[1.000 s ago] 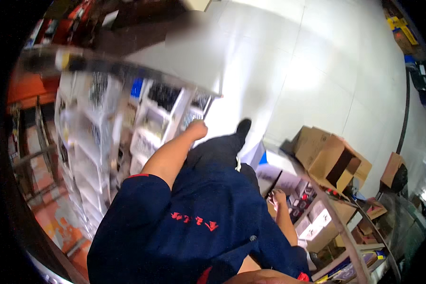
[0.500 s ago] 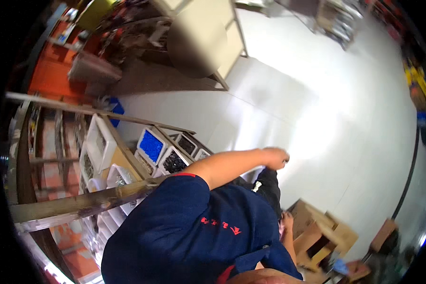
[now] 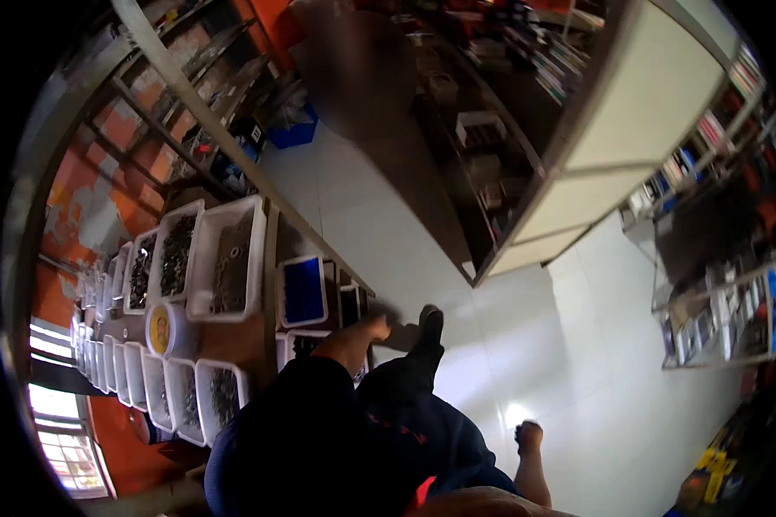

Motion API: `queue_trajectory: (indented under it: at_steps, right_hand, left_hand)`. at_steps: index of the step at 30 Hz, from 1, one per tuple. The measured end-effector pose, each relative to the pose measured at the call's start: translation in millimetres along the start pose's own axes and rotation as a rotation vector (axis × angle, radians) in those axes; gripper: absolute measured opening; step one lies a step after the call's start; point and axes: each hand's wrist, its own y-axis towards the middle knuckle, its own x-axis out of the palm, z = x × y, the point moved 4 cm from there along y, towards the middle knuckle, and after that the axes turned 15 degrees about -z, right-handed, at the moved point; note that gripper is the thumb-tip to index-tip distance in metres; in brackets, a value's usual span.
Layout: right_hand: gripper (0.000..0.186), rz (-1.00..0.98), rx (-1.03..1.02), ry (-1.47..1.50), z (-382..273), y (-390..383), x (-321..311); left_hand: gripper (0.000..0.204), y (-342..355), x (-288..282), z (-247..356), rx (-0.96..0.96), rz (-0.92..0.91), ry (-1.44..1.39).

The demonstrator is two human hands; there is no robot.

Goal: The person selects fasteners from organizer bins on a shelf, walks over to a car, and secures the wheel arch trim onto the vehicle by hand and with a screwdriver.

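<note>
My left hand (image 3: 376, 327) hangs low beside the shelf of trays, nearest to a tray of black pieces (image 3: 305, 344) and a tray of blue pieces (image 3: 303, 290). Its fingers are in shadow and smeared, so their shape does not show. On the other side, my right hand (image 3: 530, 434) is over the pale floor, apart from everything around it. The fingers there look curled, with something dark or a shadow at them that I cannot make out. One dark shoe (image 3: 432, 320) is stretched forward between the hands.
White trays of small metal parts (image 3: 224, 258) and a round tub with a yellow label (image 3: 161, 329) fill the shelf at left. A wooden rail (image 3: 190, 99) runs above. Ahead stands a cream-panelled rack (image 3: 612, 129); further shelving (image 3: 724, 302) is at right. Pale tiled floor (image 3: 509, 345) lies between.
The view has swung left, bringing the trays and rack nearer. My left arm has dropped from across my front to beside the trays. My right hand has moved outward from my body.
</note>
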Motion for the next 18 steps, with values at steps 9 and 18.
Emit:
queue_trajectory:
  at_steps: [9,18]
  right_hand:
    - [0.032,-0.689,-1.289,-0.916,-513.9,44.7,433.4]
    - [0.015,-0.798,-1.467,-0.425,-851.4,-98.5,655.5]
  left_hand:
    - [0.039,93.2,-223.7,-8.6,0.138,0.148,0.07]
    - [0.038,34.5,-586.5,-51.6,0.233,0.466,-0.156]
